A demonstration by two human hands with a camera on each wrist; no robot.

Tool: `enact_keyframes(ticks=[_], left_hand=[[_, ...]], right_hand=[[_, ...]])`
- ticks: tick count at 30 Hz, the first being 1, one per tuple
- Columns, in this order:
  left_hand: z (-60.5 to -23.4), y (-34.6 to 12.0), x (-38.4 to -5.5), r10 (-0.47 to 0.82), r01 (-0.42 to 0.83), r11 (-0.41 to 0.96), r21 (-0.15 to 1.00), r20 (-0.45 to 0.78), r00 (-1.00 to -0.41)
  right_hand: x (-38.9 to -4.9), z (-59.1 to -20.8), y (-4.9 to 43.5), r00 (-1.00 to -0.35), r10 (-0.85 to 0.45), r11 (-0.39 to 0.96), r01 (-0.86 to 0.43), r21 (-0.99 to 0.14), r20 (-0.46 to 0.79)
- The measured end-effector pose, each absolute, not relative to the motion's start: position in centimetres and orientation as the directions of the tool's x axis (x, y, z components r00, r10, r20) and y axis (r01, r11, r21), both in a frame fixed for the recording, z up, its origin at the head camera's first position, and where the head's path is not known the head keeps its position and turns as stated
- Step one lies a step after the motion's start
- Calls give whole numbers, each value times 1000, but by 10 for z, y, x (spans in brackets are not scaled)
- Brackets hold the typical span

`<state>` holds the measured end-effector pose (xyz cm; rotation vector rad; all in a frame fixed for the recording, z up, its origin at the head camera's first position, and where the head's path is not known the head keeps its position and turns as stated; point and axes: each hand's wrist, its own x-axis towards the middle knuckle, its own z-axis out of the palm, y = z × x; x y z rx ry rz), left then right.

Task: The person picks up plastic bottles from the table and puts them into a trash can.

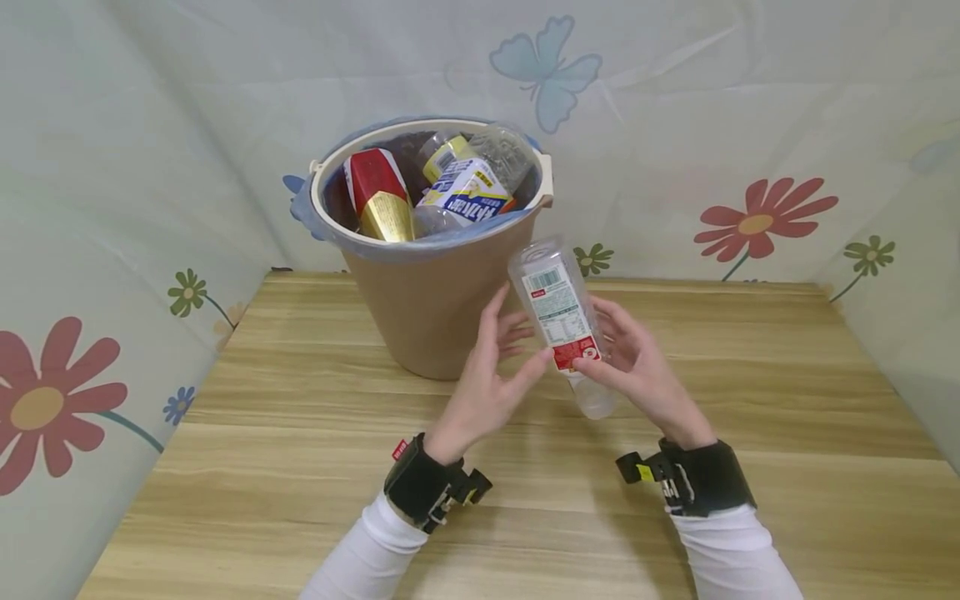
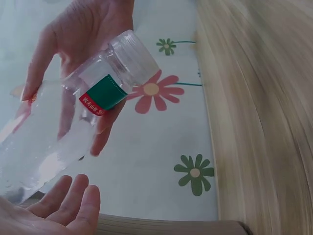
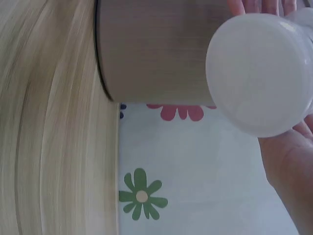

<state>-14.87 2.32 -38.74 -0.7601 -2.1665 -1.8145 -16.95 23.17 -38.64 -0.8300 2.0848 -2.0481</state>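
A clear plastic bottle [image 1: 558,308] with a white, green and red label is held tilted above the table, its capped end towards me. The right hand [image 1: 637,367] grips its side, thumb on the label; in the left wrist view that hand [image 2: 90,34] curls round the bottle. The left hand [image 1: 491,379] is beside it with spread, relaxed fingers. Its thumb tip meets the label's edge in the head view; contact is unclear. In the left wrist view the left fingers [image 2: 71,200] are apart from the bottle. The whitish cap [image 3: 259,73] fills the right wrist view's upper right.
Behind the hands stands a brown bin [image 1: 442,308] with a pale rim and blue liner. A red and gold container [image 1: 382,196], a labelled clear container [image 1: 468,192] and other clear plastic lie inside. The wooden table [image 1: 262,467] meets a flower-printed curtain [image 1: 660,125].
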Motion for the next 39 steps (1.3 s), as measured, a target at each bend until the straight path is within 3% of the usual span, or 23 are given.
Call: enact_keyframes(ticks=[8, 13, 19, 39], left_hand=[[-361, 28, -130, 263, 591, 112, 799, 550, -793], [-362, 31, -131, 280, 697, 204, 687, 641, -714], [-384, 32, -144, 288, 728, 298, 617, 669, -685], [-390, 31, -151, 251, 823, 376, 426, 808, -533]], right_hand=[[-168, -386, 232, -805, -525, -43, -297, -954, 274], [-167, -388, 234, -833, -506, 56, -291, -955, 224], [-167, -388, 236, -832, -517, 95, -290, -952, 202], [-168, -385, 239, -802, -500, -16, -367, -930, 325]])
